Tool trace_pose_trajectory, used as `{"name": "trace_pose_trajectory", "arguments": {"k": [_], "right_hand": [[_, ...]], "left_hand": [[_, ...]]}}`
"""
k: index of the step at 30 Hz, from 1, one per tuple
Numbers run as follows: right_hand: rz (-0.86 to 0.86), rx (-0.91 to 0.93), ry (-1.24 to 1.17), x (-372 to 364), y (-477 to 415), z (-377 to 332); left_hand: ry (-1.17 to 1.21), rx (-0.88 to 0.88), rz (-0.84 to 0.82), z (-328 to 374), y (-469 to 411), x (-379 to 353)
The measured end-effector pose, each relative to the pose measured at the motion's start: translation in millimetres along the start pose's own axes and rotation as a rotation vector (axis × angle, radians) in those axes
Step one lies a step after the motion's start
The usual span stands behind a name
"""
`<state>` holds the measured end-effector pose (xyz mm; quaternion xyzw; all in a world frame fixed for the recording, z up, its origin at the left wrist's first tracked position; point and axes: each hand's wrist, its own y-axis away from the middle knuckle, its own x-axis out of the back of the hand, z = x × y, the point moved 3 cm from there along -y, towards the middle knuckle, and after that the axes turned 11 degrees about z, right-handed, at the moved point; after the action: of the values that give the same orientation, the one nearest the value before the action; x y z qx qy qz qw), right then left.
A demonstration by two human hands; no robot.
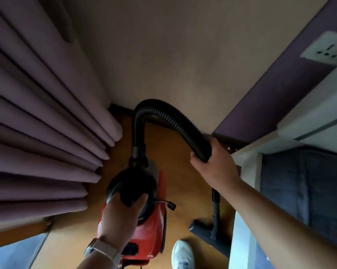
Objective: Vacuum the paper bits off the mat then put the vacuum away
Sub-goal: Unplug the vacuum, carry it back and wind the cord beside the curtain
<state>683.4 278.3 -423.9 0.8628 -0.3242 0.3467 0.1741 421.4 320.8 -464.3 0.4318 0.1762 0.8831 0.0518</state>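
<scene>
A red canister vacuum with a black top hangs above the wooden floor near the room's corner. My left hand grips its black carry handle from above. A ribbed black hose arches up from the vacuum's front and down to the right. My right hand is curled round the hose's lower end. Below that hand the wand runs down to the grey floor nozzle, which sits on the floor. The mat and paper bits are out of sight.
Mauve curtains hang along the left. A beige wall is ahead, with a purple wall and white socket at right. A bed with grey bedding fills the right side. My white shoe is beside the nozzle.
</scene>
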Motion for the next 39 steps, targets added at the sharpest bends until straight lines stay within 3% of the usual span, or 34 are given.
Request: {"name": "trace_pose_trajectory", "arguments": {"k": [5, 9, 12, 21, 27, 32, 35, 39], "right_hand": [[0.059, 0.033, -0.104, -101.0, -17.6, 48.1], [0.252, -0.022, -0.175, -171.9, -26.3, 89.7], [0.342, -0.038, -0.154, -218.2, -29.9, 103.6], [0.314, 0.115, -0.089, -271.8, -52.9, 120.5], [0.307, 0.354, 0.030, -270.7, -46.2, 110.2], [0.344, 0.693, 0.085, -275.0, -39.7, 85.1], [0.260, 0.824, 0.139, -282.4, -31.1, 74.3], [-0.077, 0.825, 0.143, -308.8, -13.4, 66.3]], "left_hand": [[0.063, -0.040, 0.040, -57.4, -49.1, -57.0], [0.104, -0.113, 0.097, -94.6, -89.1, -85.0], [0.115, -0.061, 0.058, -128.2, -119.7, -112.2], [0.092, -0.084, 0.067, -189.2, -182.6, -133.9], [0.070, -0.093, 0.128, -215.6, -195.2, -130.2], [0.113, -0.124, 0.123, -224.1, -206.8, -130.5], [0.189, -0.099, 0.037, -223.6, -208.6, -132.1], [0.239, -0.114, -0.074, -221.8, -211.7, -132.1]]}}
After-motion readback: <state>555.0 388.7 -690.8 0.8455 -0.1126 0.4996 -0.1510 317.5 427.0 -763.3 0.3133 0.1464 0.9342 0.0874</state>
